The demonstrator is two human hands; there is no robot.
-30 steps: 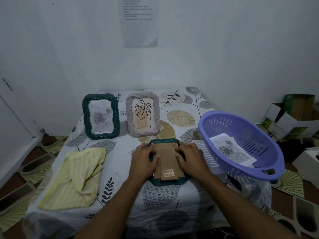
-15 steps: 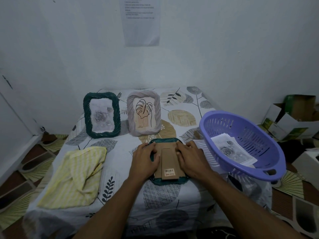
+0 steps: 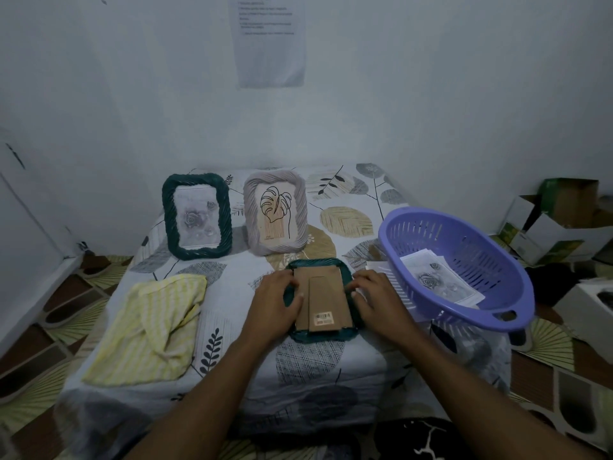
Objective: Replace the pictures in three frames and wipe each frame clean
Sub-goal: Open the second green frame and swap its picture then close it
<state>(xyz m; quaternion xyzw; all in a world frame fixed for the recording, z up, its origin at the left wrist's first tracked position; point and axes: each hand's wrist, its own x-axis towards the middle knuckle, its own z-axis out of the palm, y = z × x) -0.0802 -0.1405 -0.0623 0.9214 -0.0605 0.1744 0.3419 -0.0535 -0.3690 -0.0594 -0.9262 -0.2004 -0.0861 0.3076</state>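
Lying face-down near the front middle of the worktop [image 3: 298, 376], teal frame [image 3: 323, 336] shows its cardboard back [image 3: 320, 293]; left hand [image 3: 273, 305] and right hand [image 3: 376, 302] grip its two sides, fingers curled on the edges; dark green frame [image 3: 195, 217] and grey frame [image 3: 275, 215] stand behind; yellow cloth [image 3: 149, 327] left; purple basket [image 3: 428, 232] holding pictures [image 3: 438, 283] right

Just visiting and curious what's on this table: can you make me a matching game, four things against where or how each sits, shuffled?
Things:
1 yellow cloth
2 purple basket
3 grey frame
4 green frame lying flat

Places or states:
A holds loose pictures
B stands upright, shows a leaf drawing
C back up, held between left hand and right hand
D crumpled at the left of the table

Pairs: 1-D, 2-A, 3-B, 4-C.
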